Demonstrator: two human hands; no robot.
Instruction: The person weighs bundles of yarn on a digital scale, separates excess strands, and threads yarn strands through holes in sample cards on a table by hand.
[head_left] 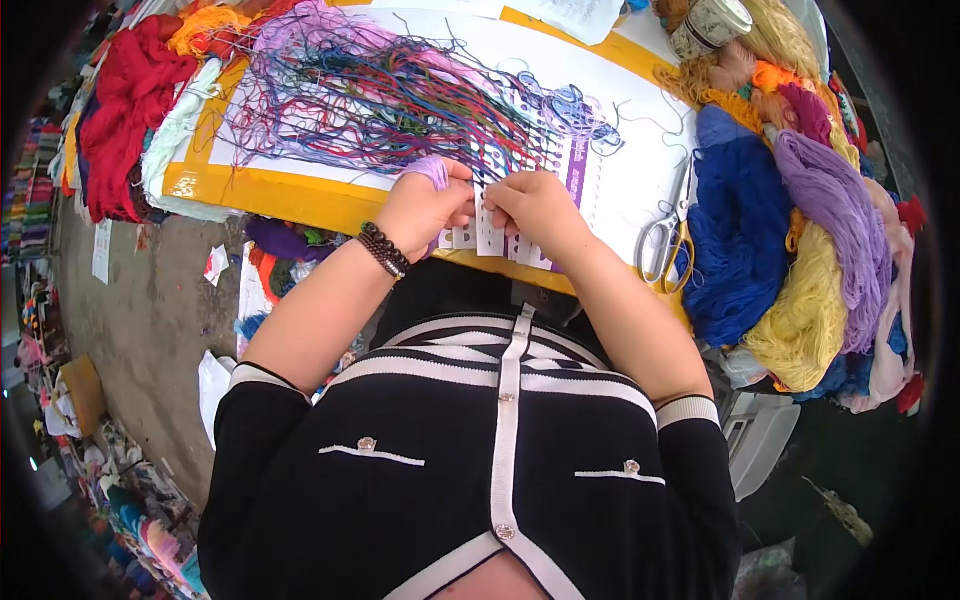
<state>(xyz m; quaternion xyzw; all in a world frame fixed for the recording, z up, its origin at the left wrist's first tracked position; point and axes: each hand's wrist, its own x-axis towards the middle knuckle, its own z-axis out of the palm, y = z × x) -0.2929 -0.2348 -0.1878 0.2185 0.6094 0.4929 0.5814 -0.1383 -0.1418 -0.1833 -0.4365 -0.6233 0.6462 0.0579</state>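
Observation:
Both hands meet at the table's front edge, over white cards with rows of holes (488, 236). My left hand (430, 207) is closed, with lilac thread (430, 170) wrapped over its fingers and hanging below. Close beside it, my right hand (540, 208) is closed in a pinch at the cards; what its fingertips hold is too small to make out. Many dark, red, blue and green threads (400, 120) spread from the cards across the white sheet to the left. A purple printed strip (578, 168) lies just right of my right hand.
Scissors (667, 245) with silver and yellow handles lie at the right. Beyond them are blue (740, 230), lilac and yellow yarn skeins and a roll (711, 27). Red yarn (130, 110) hangs over the left end. Yellow tape (270, 197) edges the table.

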